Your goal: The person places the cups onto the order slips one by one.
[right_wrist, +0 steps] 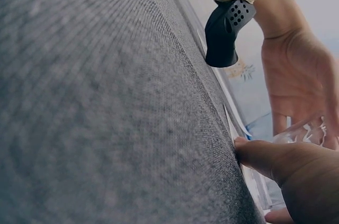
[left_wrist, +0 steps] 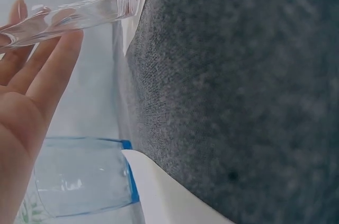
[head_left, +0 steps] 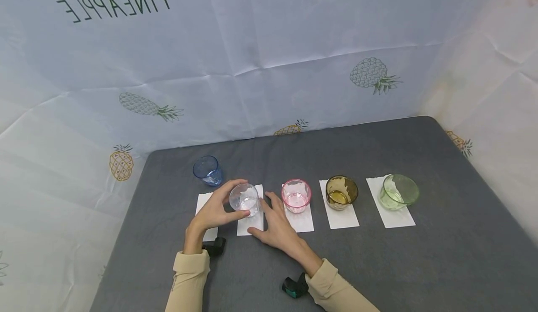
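My left hand [head_left: 213,210] grips a clear glass [head_left: 243,197] between thumb and fingers, over the second white paper [head_left: 250,228] from the left. In the left wrist view the fingers curve round the side of the clear glass [left_wrist: 79,1], whose base is close to the paper. My right hand [head_left: 278,227] is beside the glass with fingers spread, between it and a pink glass [head_left: 296,195]. In the right wrist view the right thumb [right_wrist: 265,155] reaches down by the paper's edge. I cannot tell whether the right fingertips touch the clear glass.
A blue glass [head_left: 208,171] stands on the grey table behind the leftmost paper [head_left: 203,201]. An amber glass [head_left: 342,193] and a green glass [head_left: 398,192] stand on papers to the right. A pineapple-print cloth [head_left: 269,102] hangs behind the table.
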The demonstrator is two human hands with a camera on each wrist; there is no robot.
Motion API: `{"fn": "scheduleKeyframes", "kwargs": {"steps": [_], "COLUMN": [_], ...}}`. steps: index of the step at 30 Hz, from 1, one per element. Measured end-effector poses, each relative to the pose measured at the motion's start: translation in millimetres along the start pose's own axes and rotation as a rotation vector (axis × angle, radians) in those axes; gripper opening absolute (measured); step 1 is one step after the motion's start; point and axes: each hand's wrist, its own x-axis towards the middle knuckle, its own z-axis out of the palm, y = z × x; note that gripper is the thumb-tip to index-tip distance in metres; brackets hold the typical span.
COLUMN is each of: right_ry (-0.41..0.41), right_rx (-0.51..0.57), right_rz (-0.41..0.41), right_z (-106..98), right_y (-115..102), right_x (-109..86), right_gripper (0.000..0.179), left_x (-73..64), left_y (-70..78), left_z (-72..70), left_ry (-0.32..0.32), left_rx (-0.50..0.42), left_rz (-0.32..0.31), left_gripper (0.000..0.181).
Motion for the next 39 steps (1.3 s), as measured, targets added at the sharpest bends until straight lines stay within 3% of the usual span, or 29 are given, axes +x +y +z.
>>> {"fn": "scheduleKeyframes", "kwargs": {"steps": [7,14,21,32,39], "right_ry": [0.004,0.008,0.010,0.017,0.036], "right_rx": [-0.006,-0.005,0.003,0.003,0.007], "right_rz": [0.004,0.007,0.017,0.021,0.013], "right_z": [1.5,2.3,1.1,1.8,2.1], "right_y": [0.7,0.6,-0.2,-0.9,-2.1], "right_x": [0.2,-0.3,-1.3,-0.8,-2.1], "right_gripper": [0.079,0.079,0.080,0.080,0.081], "left_x": [-1.4,-4.7,-6.9,-9.5,-10.5], "left_y": [1.2,1.0,4.3,2.7,2.3], "left_z": [2.0,1.1,-0.3,7.7,8.4], "left_ry": [0.001,0.027,0.035,0.091,0.090], "left_rx": [0.021,0.060,0.096,0.046,0.031], "left_rz": [-0.011,0.026,0.053,0.004,-0.009], "left_gripper": [0.077,0.084,0.075,0.074,0.075]}}
